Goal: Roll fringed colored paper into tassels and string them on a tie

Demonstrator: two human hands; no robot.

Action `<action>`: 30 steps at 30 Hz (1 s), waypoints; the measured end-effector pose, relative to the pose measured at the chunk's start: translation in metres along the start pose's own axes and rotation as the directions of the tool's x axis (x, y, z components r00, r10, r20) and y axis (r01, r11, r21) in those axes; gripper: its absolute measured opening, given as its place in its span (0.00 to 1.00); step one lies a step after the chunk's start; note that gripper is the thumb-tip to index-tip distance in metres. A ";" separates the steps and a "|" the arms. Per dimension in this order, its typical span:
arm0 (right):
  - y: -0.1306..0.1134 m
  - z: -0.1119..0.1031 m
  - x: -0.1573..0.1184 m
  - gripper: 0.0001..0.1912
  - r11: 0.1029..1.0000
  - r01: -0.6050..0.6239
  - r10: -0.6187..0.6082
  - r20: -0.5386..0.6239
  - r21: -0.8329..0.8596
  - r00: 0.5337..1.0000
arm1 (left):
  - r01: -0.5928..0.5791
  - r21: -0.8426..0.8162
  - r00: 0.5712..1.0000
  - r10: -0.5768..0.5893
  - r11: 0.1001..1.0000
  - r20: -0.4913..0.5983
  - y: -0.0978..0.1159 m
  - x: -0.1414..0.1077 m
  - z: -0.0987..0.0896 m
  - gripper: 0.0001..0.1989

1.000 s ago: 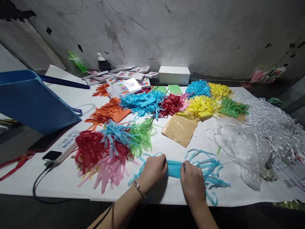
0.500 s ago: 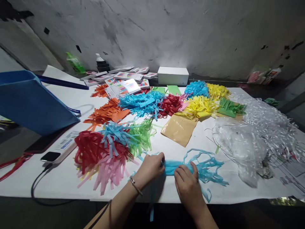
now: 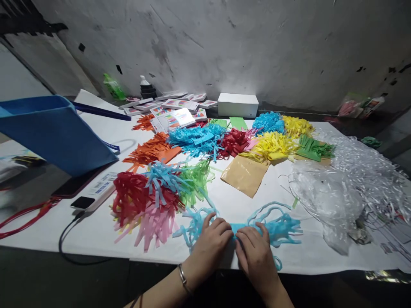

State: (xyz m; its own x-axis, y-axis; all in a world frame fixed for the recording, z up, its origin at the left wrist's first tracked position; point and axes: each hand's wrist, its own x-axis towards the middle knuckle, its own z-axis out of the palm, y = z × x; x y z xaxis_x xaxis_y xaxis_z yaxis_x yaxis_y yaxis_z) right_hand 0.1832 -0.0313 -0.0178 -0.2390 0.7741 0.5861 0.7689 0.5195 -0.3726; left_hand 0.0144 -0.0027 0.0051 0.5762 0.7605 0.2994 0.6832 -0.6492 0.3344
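A light-blue tissue-paper tassel (image 3: 284,229) lies crosswise at the front of the white-covered table, its cut strips fanning out at both ends. My left hand (image 3: 214,237) is closed on the tassel's uncut middle, fingers curled over it. Close beside it, my right hand (image 3: 253,248) also grips the middle band, with its fingertips bent down onto the paper. Only a short piece of the band shows between the two hands; the thumbs are mostly hidden. To the left lies a bunch of red, pink, blue and green tassels (image 3: 149,209).
A brown paper packet (image 3: 245,175) lies ahead of my hands. Clear plastic wrap (image 3: 327,196) and silvery strips spread at right. Coloured tassels, flat printed boxes (image 3: 180,104) and a white box (image 3: 238,105) stand behind. At left are a blue bin (image 3: 54,132) and a power bank (image 3: 96,192).
My left hand has come down over the band, nearer my right hand. The tassel's left strips now show beyond it. The view has shifted slightly left.
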 end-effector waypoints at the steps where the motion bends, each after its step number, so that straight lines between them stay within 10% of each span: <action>1: 0.000 0.001 -0.002 0.10 1.000 0.018 -0.018 0.016 0.007 1.000 | 0.011 -0.009 1.000 -0.011 1.000 -0.021 0.002 -0.002 0.006 0.07; 12: 0.011 -0.017 -0.025 0.11 0.998 0.023 -0.022 0.013 -0.060 1.000 | 0.060 -0.061 0.998 -0.059 0.996 0.024 -0.012 -0.020 0.000 0.06; 23: -0.003 0.001 -0.011 0.11 0.924 -0.343 0.321 -0.143 -0.171 0.936 | 0.324 0.150 0.933 -0.341 0.934 0.112 -0.006 0.006 -0.002 0.11; 30: -0.003 0.004 -0.006 0.08 0.890 -0.353 0.321 -0.153 -0.288 0.935 | 0.349 0.167 0.919 -0.372 0.922 0.132 -0.008 0.015 0.000 0.07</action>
State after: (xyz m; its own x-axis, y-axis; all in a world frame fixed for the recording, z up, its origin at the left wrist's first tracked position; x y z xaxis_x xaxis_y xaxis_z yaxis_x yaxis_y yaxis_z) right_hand 0.1800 -0.0362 -0.0235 0.1144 0.8350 0.5382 0.9395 0.0852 -0.3318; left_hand 0.0170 0.0138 0.0068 0.3344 0.9419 0.0324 0.9061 -0.3308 0.2637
